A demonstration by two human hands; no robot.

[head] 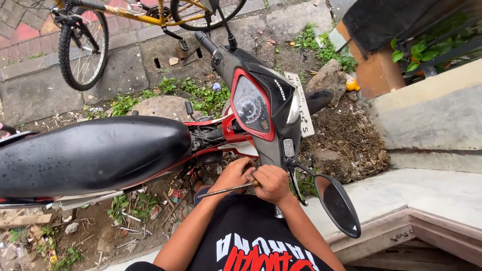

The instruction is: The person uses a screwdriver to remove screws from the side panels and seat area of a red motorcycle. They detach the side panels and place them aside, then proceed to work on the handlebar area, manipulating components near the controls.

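Low in the middle, the right hand (pixel 273 183) has its grip closed around a thin metal screwdriver (pixel 228 189), whose long rod sticks out left under the left hand (pixel 233 173), curled beside it.

Blk/red motorbike (pixel 251 108), yellow bicycle (pixel 145 17)

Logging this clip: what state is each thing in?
Motorcycle: parked, seat wet.
Screwdriver: held level by the right hand, tip pointing left.
Left hand: closed beside the right.
Mirror: attached, hanging low.
Bicycle: standing behind.
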